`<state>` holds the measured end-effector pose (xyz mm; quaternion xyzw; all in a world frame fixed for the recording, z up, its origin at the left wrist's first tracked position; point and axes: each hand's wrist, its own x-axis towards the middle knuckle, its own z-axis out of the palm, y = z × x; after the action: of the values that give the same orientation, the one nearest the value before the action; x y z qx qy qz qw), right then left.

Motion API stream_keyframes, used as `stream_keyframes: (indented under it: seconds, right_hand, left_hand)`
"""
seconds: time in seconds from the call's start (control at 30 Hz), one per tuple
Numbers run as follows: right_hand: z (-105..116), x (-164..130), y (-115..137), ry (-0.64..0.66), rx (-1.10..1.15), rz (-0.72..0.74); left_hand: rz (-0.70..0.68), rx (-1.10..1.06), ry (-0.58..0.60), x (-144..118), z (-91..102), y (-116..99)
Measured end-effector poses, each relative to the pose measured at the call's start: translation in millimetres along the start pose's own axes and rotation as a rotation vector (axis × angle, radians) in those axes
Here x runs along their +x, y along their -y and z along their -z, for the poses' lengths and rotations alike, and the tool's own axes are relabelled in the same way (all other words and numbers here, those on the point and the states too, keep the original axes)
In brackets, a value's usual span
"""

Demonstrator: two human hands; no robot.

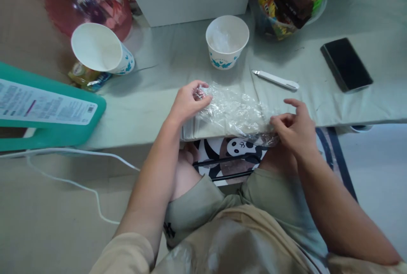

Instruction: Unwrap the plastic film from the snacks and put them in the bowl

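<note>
Head view. Upright paper cup (227,41) holds crumpled clear film; a second cup (99,49) lies tipped, empty. Snack bowl (288,2) is full of packets. Plastic wrap (233,113) lies at the table edge (133,136); left hand (190,101) pinches its left end, right hand (294,127) grips its right corner, fingers partly spread. Pen (276,79) and phone (346,64) lie beyond, bare cloth between.

A crumpled sheet of clear plastic wrap (233,110) lies spread along the near edge of the pale green padded surface, glossy and wrinkled, slightly overhanging the edge. Its bunched end at nine o'clock is pinched up off the surface; the end at four o'clock lies flatter, gripped at the rim.
</note>
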<state>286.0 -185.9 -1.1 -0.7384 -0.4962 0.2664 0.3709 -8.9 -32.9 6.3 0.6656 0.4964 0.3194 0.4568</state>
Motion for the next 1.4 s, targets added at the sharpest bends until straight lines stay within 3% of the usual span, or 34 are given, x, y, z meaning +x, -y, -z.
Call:
stream_keyframes:
  seconds: [0.1,0.33,0.47,0.57,0.67,0.83,0.9,0.97,1.03,1.1,1.2,1.3,1.4]
  right_hand:
    - [0.0,2.8,2.6,-0.053,-0.16,0.002]
    - [9.2,-15.1,-9.2,-0.16,-0.357,-0.017]
    - [17.5,-13.6,5.7,-0.251,-0.459,0.145]
    - [11.7,6.7,28.2,-0.125,-0.397,0.269]
    - [-10.5,39.7,51.4,0.097,-0.378,0.251]
    - [-41.9,75.6,77.2,0.395,-0.715,0.128]
    - [-41.2,75.4,80.9,0.519,-0.64,0.175]
    - [-35.5,69.5,81.9,0.576,-0.394,0.234]
    - [-29.9,61.1,81.5,0.546,-0.069,0.177]
    - [-28.2,51.9,80.8,0.441,0.219,0.038]
    - [-34.0,39.0,79.0,0.238,0.446,-0.056]
    - [-42.0,27.7,77.0,0.176,0.503,-0.041]
    - [-42.9,15.7,76.5,0.125,0.478,-0.027]
  left_hand:
    - [-0.008,0.0,0.006,5.1,-0.6,-1.2]
    - [-0.066,0.222,-0.225,21.6,-8.9,1.2]
    - [-0.09,0.37,-0.265,32.1,-19.0,6.3]
    - [-0.13,0.409,-0.277,39.0,-24.4,11.2]
    - [-0.198,0.424,-0.23,39.4,-25.6,12.6]
    - [-0.246,0.462,-0.101,30.8,-19.5,9.4]
    - [-0.251,0.361,-0.147,30.6,-15.4,11.1]
    - [-0.217,0.195,-0.242,31.5,-11.2,14.7]
    - [-0.145,0.007,-0.312,29.5,-8.5,18.0]
    - [-0.061,-0.149,-0.297,20.6,-9.3,18.6]
    - [0.01,-0.249,-0.095,-4.6,-18.3,12.7]
    - [-0.092,-0.261,0.14,-29.3,-30.0,-0.2]
    - [-0.179,-0.323,0.257,-39.1,-34.7,-15.9]
